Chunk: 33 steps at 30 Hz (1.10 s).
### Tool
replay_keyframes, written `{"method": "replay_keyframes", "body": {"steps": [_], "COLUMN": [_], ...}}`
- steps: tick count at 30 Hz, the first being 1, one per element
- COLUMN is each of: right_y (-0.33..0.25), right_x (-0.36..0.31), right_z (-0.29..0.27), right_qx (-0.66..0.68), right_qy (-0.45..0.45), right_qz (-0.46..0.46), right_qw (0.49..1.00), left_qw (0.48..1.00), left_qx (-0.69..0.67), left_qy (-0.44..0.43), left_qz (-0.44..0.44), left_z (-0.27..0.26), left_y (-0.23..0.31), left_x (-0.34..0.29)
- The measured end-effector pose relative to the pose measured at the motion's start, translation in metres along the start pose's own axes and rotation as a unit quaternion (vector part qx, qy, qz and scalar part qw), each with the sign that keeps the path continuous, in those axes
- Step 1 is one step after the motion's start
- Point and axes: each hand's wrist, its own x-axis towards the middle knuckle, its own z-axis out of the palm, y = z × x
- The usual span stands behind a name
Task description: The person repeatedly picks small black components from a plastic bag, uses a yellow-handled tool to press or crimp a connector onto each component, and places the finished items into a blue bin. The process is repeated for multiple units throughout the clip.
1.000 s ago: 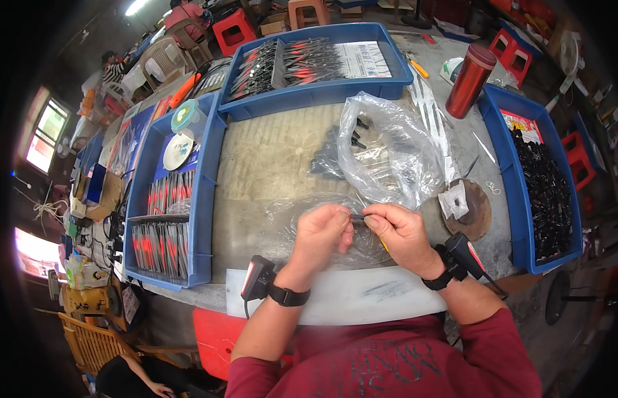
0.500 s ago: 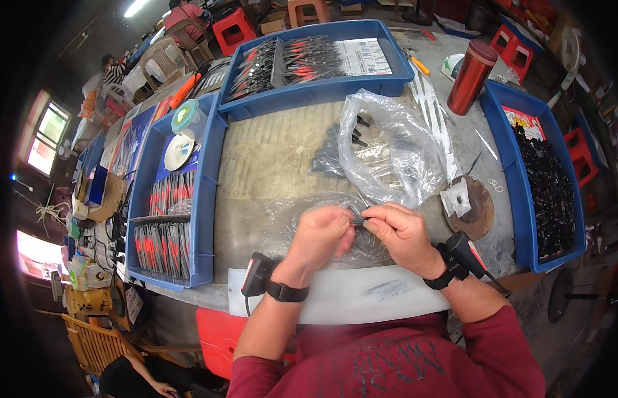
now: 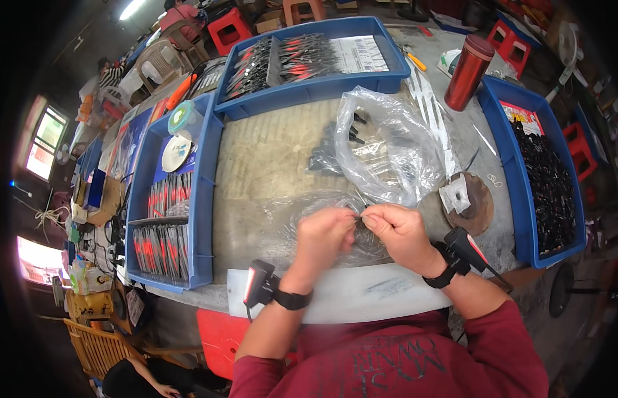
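Observation:
My left hand (image 3: 324,237) and my right hand (image 3: 398,233) meet over the table near its front edge, fingertips almost touching. Both are closed in a pinch on a small thin dark piece (image 3: 359,218), mostly hidden by the fingers, so its kind cannot be made out. The left hand is slightly blurred. Beneath them lies a crumpled clear plastic sheet (image 3: 282,219). Just beyond, an opened clear plastic bag (image 3: 425,156) has small black parts (image 3: 355,136) at its mouth.
Blue trays hold slim dark-and-red items at the left (image 3: 204,219) and back (image 3: 309,87). Another blue tray (image 3: 529,229) at the right holds black parts. A red tumbler (image 3: 467,76) and a round brown disc (image 3: 480,209) stand nearby. A white board (image 3: 342,295) lines the front edge.
My left hand has turned at the wrist, its knuckles rolling toward the right hand, and less of the dark piece shows. My right hand stays nearly in place.

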Motion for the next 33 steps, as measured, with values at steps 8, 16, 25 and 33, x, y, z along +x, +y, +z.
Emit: {"method": "replay_keyframes", "body": {"steps": [8,16,25,33], "right_y": [0.002,-0.001,-0.006,-0.001], "right_x": [-0.002,-0.006,0.002,0.001], "right_z": [0.001,0.004,-0.001,-0.004], "right_qx": [0.126,0.170,0.204,0.205], "right_qy": [0.005,-0.007,-0.021,0.013], "right_qz": [0.082,0.156,0.182,0.190], "right_qw": [0.989,0.973,0.962,0.960], "left_qw": [0.963,0.934,0.996,0.996], "left_qx": [0.179,0.220,0.010,-0.080], "left_qy": [0.059,0.057,0.016,0.026], "left_qz": [0.195,0.276,0.086,0.013], "left_z": [0.012,0.012,0.010,0.008], "left_y": [0.007,0.005,0.005,-0.003], "left_x": [-0.005,-0.004,-0.004,-0.003]}}
